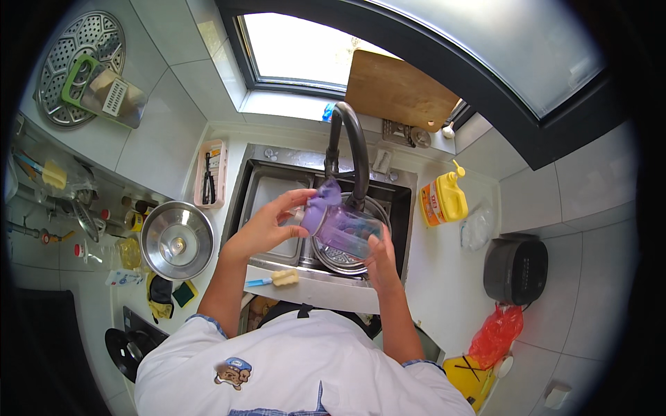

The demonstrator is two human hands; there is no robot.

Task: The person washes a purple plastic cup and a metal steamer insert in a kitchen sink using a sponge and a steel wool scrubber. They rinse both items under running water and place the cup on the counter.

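Both hands hold a translucent purple bottle (347,232) level above the sink (411,208). My left hand (276,221) grips its purple lid (314,216), which has a flap standing up. The bottle's clear bottom end rests in my right hand (382,255). Behind the bottle rises a dark gooseneck faucet (358,140). Below it, a round perforated metal rack (333,260) lies in the right part of the sink, partly hidden. On the counter edge in front of the sink is a sponge bottle brush (283,278) with a blue handle.
A metal basin (177,240) and a pink tray (222,177) stand left of the sink. To the right are a yellow pump jug (446,197), a clear plastic bag (476,229) and a black appliance (515,270). A wooden cutting board (398,91) leans against the window.
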